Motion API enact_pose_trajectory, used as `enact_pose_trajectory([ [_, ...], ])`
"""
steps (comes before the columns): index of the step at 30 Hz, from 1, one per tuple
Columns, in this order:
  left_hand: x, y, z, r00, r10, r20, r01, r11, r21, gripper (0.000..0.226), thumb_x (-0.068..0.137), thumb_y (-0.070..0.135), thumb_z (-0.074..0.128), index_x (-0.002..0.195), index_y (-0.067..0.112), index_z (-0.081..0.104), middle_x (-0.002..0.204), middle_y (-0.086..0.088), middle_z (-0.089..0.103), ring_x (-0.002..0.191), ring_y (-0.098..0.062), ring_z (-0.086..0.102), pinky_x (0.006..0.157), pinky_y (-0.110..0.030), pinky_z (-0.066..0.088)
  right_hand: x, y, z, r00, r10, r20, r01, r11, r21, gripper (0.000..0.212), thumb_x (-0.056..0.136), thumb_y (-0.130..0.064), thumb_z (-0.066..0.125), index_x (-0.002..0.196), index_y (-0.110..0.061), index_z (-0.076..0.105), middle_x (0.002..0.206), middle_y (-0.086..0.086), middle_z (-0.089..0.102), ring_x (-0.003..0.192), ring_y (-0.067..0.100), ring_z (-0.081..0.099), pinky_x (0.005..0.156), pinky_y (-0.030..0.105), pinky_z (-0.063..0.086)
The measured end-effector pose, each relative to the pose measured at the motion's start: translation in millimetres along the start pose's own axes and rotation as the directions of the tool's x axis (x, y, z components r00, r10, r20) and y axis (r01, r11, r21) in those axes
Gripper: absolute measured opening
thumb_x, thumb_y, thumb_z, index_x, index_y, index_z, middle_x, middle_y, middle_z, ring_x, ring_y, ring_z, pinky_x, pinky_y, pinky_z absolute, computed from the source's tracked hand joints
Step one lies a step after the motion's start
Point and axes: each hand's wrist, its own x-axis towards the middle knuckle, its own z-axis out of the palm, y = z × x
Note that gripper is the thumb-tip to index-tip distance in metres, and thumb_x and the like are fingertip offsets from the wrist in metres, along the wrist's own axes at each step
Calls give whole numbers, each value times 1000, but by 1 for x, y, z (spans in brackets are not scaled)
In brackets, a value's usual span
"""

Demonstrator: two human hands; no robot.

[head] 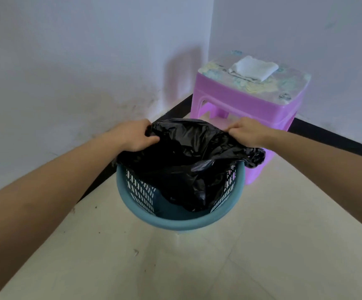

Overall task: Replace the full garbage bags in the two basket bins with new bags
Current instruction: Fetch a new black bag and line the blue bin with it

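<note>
Fingers [152, 138]: left hand [135, 135], right hand [246, 132] grip black bag [182, 161] edge (stretched) | basket bin [175, 224] near rim uncovered

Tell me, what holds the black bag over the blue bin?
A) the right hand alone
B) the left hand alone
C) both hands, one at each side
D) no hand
C: the left hand grips the black bag at one side of its edge and the right hand pinches the other side, above the blue bin.
</note>
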Motion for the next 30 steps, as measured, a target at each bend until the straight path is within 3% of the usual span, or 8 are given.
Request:
enact_pose_trajectory([
  [5,-6,-9,4,992,-91,84,100,988,-117,43,92,19,62,132,9,52,126,-17,60,115,-34,56,91,-34,46,-11,14,17,955,174,241,-255,896,364,35,103,-36,37,106,-10,61,112,7,65,94,20,61,87,29,44],
  [10,0,-13,20,994,-107,-14,100,961,-258,29,92,18,62,119,11,61,117,-15,65,110,-33,58,89,-34,46,-5,33,35,906,345,245,-422,695,582,32,99,-35,57,103,-3,60,93,12,69,82,24,67,74,31,55],
  [16,12,-5,38,979,-89,-184,44,970,-238,41,94,23,57,134,20,48,121,-15,65,111,-38,58,86,-39,45,6,28,36,863,460,208,-503,738,450,10,92,-11,55,85,-5,54,72,11,56,53,20,57,50,23,47],
  [20,17,-6,39,986,13,-164,-38,988,-151,48,97,23,54,142,22,40,123,-15,64,110,-38,58,86,-38,45,13,25,30,887,454,79,-449,811,376,21,93,-22,58,92,-1,55,96,16,60,92,31,65,82,39,55],
  [24,18,-13,37,994,16,-104,-43,962,-268,35,94,29,61,127,19,58,116,-9,68,107,-31,61,86,-33,45,14,31,40,869,423,255,-488,820,300,23,96,-7,52,74,-1,52,84,16,60,92,33,63,83,43,54],
  [26,16,-12,38,994,12,-109,-43,957,-286,34,94,33,61,125,18,60,114,-9,68,105,-29,62,84,-32,45,15,33,44,883,416,217,-449,883,134,26,96,-4,48,71,-2,51,89,16,56,94,31,57,88,37,49],
  [28,14,-8,40,990,12,-138,-47,967,-249,43,94,35,61,133,19,52,120,-10,66,108,-31,60,84,-33,43,13,33,44,915,400,40,-400,916,-29,21,97,-4,45,82,2,58,96,16,56,90,30,53,80,33,45],
  [30,12,-6,41,987,30,-156,-65,972,-226,49,95,33,61,140,22,44,123,-10,65,110,-32,60,84,-34,44,18,41,43,930,366,-16,-364,929,69,25,99,-9,45,111,3,64,109,18,61,100,33,58,84,36,47],
])
